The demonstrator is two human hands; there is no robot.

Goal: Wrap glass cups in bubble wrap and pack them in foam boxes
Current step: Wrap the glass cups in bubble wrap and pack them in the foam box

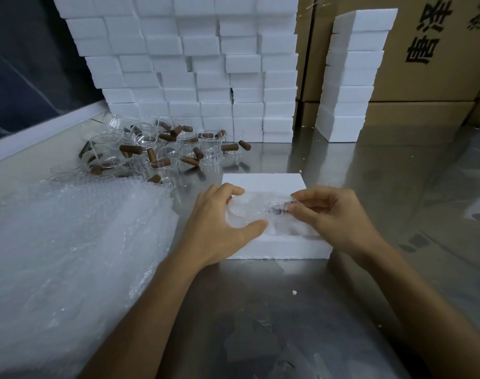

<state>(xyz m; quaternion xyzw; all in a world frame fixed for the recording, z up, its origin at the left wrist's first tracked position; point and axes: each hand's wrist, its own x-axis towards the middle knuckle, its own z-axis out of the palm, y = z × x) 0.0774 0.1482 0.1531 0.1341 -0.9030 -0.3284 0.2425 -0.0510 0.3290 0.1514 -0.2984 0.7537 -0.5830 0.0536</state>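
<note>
An open white foam box (277,247) lies on the metal table in front of me. Inside it sits a glass cup wrapped in bubble wrap (260,212), its dark handle faintly showing through. My left hand (219,225) curls around the left side of the wrapped cup, thumb in front and fingers behind. My right hand (331,214) pinches the wrap at the cup's right end, over the handle. A pile of bubble wrap sheets (69,253) lies to the left. Several bare glass cups with brown wooden handles (162,149) stand and lie behind it.
A tall wall of stacked white foam boxes (195,64) rises at the back, and a separate foam stack (351,75) stands at the back right. Brown cardboard cartons (438,77) fill the right rear. Small foam crumbs (294,292) dot the table (397,187).
</note>
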